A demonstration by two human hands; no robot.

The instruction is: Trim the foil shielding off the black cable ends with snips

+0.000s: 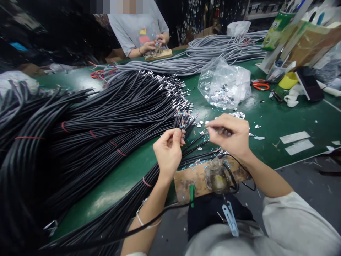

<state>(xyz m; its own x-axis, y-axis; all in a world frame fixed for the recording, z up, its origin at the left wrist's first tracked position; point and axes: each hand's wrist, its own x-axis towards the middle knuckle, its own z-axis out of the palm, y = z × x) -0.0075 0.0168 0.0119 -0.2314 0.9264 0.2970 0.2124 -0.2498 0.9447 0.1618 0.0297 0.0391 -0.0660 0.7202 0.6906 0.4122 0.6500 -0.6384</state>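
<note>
My left hand (169, 149) is closed in a pinch, apparently on the end of a black cable, with thin coloured wires (183, 119) showing just beyond the fingertips. My right hand (231, 135) is at its right, thumb and fingertips drawn together. Something dark and shiny shows inside its curled fingers, too blurred to name. Below both hands a few loose black cables (195, 154) run towards a wooden board (188, 177) that carries a small fixture (218, 177). A large bundle of black cables (128, 110) with stripped white ends (173, 92) fills the left side.
A clear plastic bag (225, 83) of foil scraps lies behind my right hand. Orange-handled scissors (260, 85), a phone (309, 83) and white strips (295, 138) are at the right. Grey cables (213, 49) lie at the back, where a co-worker (141, 32) handles something. Scraps litter the green table (269, 113).
</note>
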